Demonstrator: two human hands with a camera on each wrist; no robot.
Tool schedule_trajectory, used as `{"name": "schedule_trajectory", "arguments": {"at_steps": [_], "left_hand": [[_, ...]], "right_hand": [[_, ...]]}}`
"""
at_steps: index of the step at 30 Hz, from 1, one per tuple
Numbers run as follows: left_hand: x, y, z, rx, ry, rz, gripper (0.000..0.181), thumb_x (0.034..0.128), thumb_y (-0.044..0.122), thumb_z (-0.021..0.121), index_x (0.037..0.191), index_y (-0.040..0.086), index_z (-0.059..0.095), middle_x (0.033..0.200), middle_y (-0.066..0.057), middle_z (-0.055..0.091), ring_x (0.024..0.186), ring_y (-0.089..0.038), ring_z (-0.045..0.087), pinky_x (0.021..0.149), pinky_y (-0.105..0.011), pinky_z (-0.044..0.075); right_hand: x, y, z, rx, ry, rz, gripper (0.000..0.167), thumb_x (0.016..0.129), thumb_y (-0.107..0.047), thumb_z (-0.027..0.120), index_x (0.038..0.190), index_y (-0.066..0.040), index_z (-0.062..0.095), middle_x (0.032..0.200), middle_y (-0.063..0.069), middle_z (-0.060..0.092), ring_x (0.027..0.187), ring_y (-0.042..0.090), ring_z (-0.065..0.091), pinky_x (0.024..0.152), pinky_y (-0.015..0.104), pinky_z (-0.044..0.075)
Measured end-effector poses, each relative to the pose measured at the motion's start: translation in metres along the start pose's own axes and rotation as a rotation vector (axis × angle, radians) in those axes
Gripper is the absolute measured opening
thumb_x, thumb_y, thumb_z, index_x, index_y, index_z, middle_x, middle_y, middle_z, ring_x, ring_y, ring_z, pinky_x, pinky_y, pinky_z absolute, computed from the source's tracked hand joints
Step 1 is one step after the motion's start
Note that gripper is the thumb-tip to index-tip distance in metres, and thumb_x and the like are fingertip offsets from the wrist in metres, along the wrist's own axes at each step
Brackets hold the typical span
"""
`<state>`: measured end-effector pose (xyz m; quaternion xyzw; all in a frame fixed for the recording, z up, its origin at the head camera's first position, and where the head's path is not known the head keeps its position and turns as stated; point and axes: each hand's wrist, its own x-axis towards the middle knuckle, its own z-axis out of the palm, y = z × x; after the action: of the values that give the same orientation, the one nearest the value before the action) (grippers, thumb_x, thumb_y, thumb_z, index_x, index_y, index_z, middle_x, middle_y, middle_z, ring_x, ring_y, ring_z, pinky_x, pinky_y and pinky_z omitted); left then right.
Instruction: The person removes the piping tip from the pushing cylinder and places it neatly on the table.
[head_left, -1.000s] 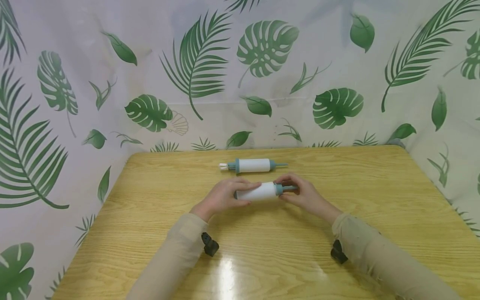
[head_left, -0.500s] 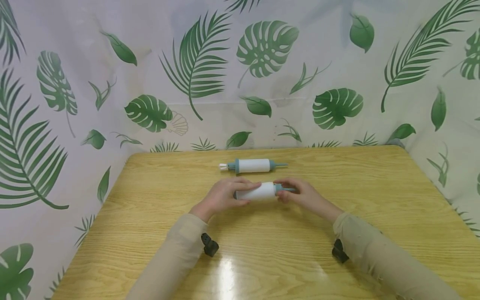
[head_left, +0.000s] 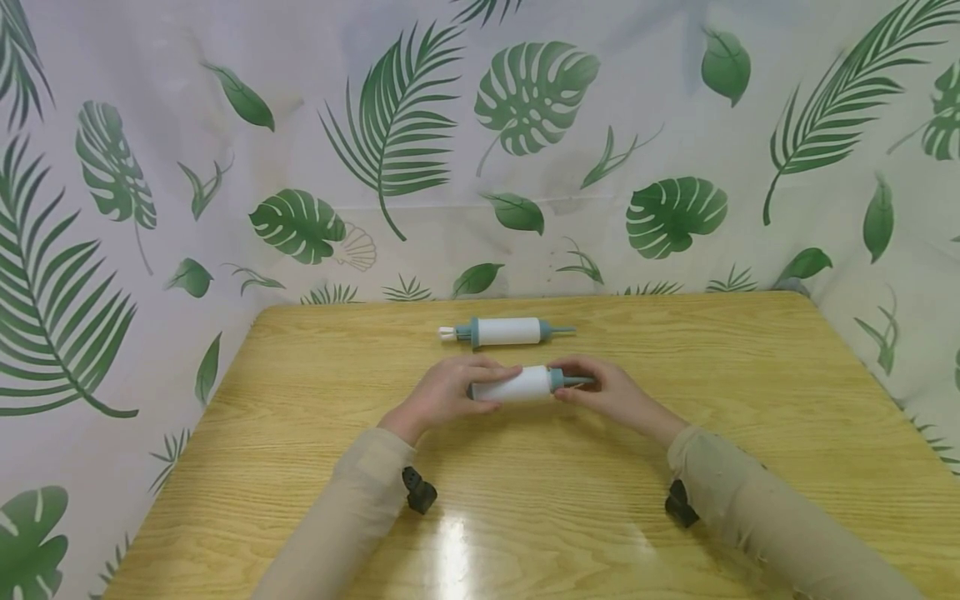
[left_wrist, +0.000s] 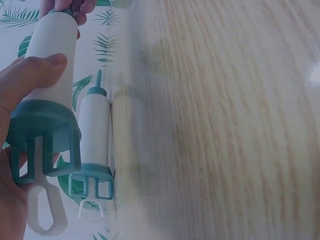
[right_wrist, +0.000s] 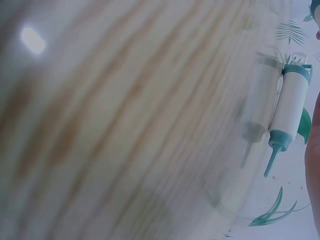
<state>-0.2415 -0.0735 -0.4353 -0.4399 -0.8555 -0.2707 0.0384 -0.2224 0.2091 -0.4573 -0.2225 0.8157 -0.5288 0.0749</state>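
Left hand (head_left: 444, 390) curls around the near syringe (head_left: 528, 383); right hand (head_left: 609, 390) pinches its teal right end. Similar far syringe (head_left: 508, 332) lies on bench (head_left: 570, 508).

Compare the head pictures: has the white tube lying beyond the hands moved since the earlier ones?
No: in the head view the white tube lies at the same spot below the printed leaf on the backdrop, with no visible shift.
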Motion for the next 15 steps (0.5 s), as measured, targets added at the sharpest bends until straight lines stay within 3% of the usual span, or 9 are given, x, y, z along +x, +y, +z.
{"name": "schedule_trajectory", "arguments": {"at_steps": [15], "left_hand": [[0.0001,0.0029,-0.0011,-0.02,-0.026,-0.04,0.058,0.0781,0.017,0.08,0.132,0.021,0.06,0.119,0.0,0.064,0.106,-0.016,0.059,0.086,-0.033,0.049]], "right_hand": [[-0.0002,0.0006,0.0011,0.051,0.019,-0.057,0.042,0.086,-0.006,0.07,0.126,0.0,0.057,0.126,0.019,0.057,0.115,0.036,0.054,0.09,0.032,0.05]]}}
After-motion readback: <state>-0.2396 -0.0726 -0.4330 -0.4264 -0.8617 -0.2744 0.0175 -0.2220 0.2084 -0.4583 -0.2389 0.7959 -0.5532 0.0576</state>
